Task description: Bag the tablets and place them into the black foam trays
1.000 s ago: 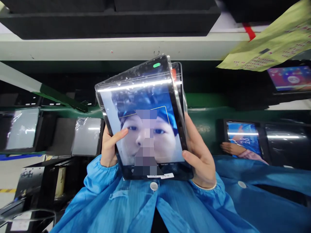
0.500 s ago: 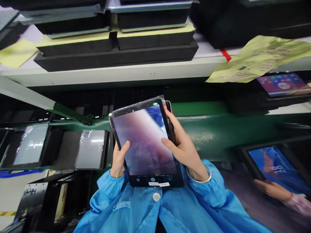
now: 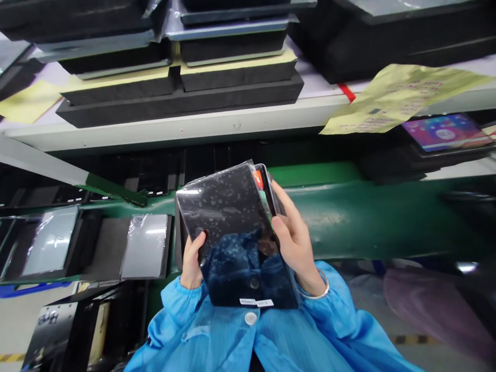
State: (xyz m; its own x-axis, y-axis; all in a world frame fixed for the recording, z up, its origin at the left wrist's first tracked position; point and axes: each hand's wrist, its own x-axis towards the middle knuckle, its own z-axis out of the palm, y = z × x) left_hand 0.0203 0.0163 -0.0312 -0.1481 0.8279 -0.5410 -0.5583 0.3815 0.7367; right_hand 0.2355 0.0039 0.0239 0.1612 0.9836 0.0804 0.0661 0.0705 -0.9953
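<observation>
Between my two hands is a tablet (image 3: 232,222) in clear film, its screen dark and reflecting my blue jacket. Two small white labels (image 3: 256,303) sit along its lower edge. My left hand (image 3: 192,261) grips the left side, thumb on the front. At the right side my right hand (image 3: 296,240) is closed round the edge, with a bracelet at the wrist. Behind the tablet, on the right, shows the edge of a second device (image 3: 267,181), with an orange and a green patch between the two. The fingers behind are hidden.
A white shelf (image 3: 163,128) crosses above, carrying stacked black foam trays (image 3: 186,106). A yellow paper (image 3: 395,101) hangs over its edge. Silver film-wrapped tablets (image 3: 144,245) lie on the left of the green bench (image 3: 333,217). A lit tablet (image 3: 444,133) lies at right.
The tablet's screen has gone from a lit picture to dark. My right thumb has shifted to the tablet's right edge. A co-worker's hand and tablet at lower right have left the view.
</observation>
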